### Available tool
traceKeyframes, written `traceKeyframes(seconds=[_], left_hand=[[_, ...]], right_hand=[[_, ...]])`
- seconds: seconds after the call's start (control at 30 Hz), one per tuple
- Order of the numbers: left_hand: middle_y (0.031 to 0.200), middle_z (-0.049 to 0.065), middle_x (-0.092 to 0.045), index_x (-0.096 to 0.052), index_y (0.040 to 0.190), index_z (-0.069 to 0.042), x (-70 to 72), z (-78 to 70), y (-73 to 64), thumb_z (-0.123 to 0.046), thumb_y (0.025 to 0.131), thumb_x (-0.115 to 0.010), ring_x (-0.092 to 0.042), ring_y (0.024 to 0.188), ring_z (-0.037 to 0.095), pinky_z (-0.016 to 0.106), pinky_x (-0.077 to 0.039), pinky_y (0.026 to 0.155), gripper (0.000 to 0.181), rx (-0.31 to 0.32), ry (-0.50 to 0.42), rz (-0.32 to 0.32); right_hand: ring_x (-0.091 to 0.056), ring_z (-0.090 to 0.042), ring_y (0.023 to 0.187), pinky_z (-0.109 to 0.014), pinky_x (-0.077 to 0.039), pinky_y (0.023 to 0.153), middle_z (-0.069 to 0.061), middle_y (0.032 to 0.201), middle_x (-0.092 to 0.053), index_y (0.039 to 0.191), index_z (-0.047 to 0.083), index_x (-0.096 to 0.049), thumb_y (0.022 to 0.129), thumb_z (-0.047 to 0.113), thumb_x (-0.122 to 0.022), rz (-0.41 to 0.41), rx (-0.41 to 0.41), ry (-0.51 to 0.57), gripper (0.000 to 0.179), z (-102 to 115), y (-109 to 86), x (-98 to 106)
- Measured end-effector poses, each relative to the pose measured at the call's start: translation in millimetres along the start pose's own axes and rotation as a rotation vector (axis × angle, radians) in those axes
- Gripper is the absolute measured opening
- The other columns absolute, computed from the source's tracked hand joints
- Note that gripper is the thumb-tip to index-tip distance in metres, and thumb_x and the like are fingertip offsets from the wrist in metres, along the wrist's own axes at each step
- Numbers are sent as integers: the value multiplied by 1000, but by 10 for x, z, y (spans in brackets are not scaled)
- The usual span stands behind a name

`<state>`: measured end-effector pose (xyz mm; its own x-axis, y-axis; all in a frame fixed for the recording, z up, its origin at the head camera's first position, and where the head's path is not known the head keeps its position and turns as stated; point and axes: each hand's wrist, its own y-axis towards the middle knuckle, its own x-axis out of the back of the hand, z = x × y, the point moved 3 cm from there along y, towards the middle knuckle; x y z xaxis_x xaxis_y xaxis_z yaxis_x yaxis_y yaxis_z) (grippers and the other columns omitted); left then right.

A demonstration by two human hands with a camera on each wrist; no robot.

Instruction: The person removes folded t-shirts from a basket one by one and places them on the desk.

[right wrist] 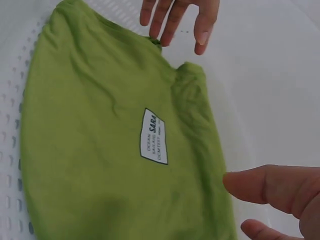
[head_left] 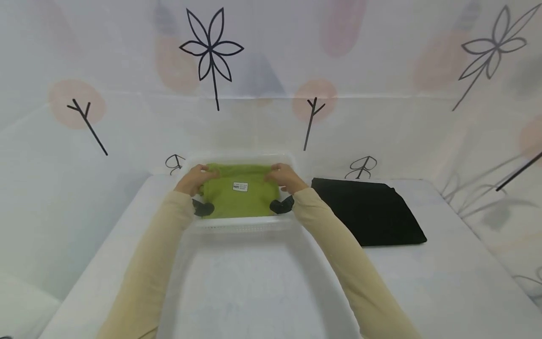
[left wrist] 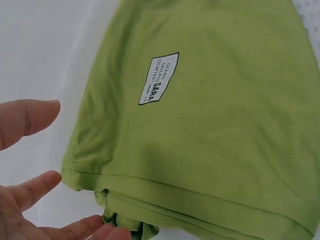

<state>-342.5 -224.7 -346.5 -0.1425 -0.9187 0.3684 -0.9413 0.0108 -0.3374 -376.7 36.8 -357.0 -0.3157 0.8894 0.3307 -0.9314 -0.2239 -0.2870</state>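
A folded green garment point(head_left: 241, 200) with a small white printed label point(left wrist: 159, 78) lies in a white basket point(head_left: 243, 221). My left hand point(head_left: 200, 178) is at the garment's left end, its fingers spread and loosely bent. In the left wrist view, its lower fingertips meet the layered edge while the thumb stays apart from the cloth. At the opposite end is my right hand point(head_left: 284, 177). The right wrist view shows its thumb tip at the garment's side edge, with part of another finger just off the cloth.
Right of the basket, a folded black cloth point(head_left: 368, 212) lies on the white table point(head_left: 449, 278). A patterned curtain point(head_left: 262, 127) hangs behind. Two sleeved forearms reach across from the front, with a dark piece at each wrist.
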Motion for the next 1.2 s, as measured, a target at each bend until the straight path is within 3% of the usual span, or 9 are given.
traceKeyframes(seconds=[0.17,0.37,0.53,0.7,0.87,0.97,1.07,1.2], left_hand=[[156,24,-12,-15,152,-2,-7,56,-7,-25,94,-62,-18,139,44,58,-28,107,79,28,-39,-24],[157,23,-5,-11,153,-2,-41,87,-15,-22,95,-59,-10,140,48,63,-27,105,78,65,-145,15],[159,22,-1,-8,154,-3,-56,140,38,-23,94,-59,-5,141,46,63,-17,108,81,72,-122,32],[158,23,2,-6,154,-1,-90,166,128,-17,95,-57,-2,142,45,66,-21,105,79,76,-177,58],[158,24,3,-4,153,-1,-116,163,148,-15,95,-56,-7,139,50,64,-29,102,80,75,-140,86],[157,27,1,-3,154,-2,-123,164,130,-15,94,-57,-18,135,54,60,-33,102,82,67,-98,106],[155,30,-5,-4,155,-5,-118,175,110,-18,93,-59,-31,129,53,56,-37,102,84,63,-32,118],[154,31,-9,-2,155,-8,-138,208,150,-19,93,-61,-34,128,49,55,-38,101,87,82,-31,138]], right_hand=[[-41,-41,125,-53,-36,103,-17,143,-41,146,6,-38,83,16,-70,26,-3,-38,71,-57,30,-45],[-38,-46,127,-54,-39,100,-20,148,-35,147,5,-36,87,18,-65,73,-36,-100,68,-95,41,-83],[-32,-44,133,-56,-37,101,-21,151,-29,148,3,-35,88,17,-64,105,-35,-112,68,-110,65,-97],[-28,-37,137,-55,-37,102,-19,151,-30,145,0,-38,88,15,-65,110,-43,-98,66,-131,77,-93],[-33,-39,134,-51,-41,100,-19,150,-33,143,-1,-41,88,15,-65,113,-51,-110,62,-144,98,-83],[-42,-41,126,-46,-47,94,-20,148,-35,144,1,-41,88,18,-66,121,-51,-155,64,-147,119,-72],[-56,-31,97,-37,-52,79,-20,138,-44,145,2,-40,88,19,-67,140,-66,-171,65,-148,137,-77],[-42,-19,74,-30,-44,66,-16,128,-46,146,3,-39,87,15,-68,162,-84,-108,67,-140,128,-110]])
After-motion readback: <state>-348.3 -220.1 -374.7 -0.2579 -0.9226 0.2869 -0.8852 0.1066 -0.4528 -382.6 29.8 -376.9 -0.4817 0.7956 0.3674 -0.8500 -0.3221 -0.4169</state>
